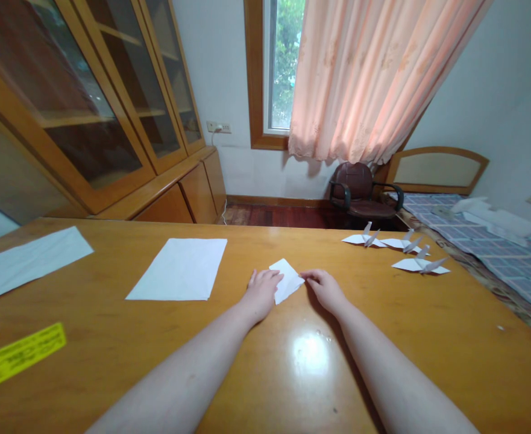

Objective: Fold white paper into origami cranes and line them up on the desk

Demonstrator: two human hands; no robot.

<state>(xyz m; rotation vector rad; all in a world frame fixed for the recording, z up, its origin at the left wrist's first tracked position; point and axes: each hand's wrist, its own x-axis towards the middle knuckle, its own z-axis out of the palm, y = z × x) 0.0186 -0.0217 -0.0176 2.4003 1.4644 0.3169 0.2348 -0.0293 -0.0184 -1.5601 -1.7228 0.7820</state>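
A small folded sheet of white paper (pixel 287 279) lies on the wooden table, turned so one corner points right. My left hand (pixel 261 290) rests flat across its left side, fingers stretched out and pressing it to the tabletop. At the right corner, the thumb and fingertips of my right hand (pixel 323 287) are closed in a pinch on the paper's edge. Three folded paper cranes (pixel 421 264) stand together toward the table's back right. Left of my hands is a stack or sheet of flat white paper (pixel 179 269).
A long white paper strip (pixel 34 260) lies at the table's far left, with a yellow label (pixel 21 355) nearer me. Beyond the back edge are a brown armchair (pixel 360 190), a bed (pixel 482 226) and a glass-door cabinet (pixel 125 114).
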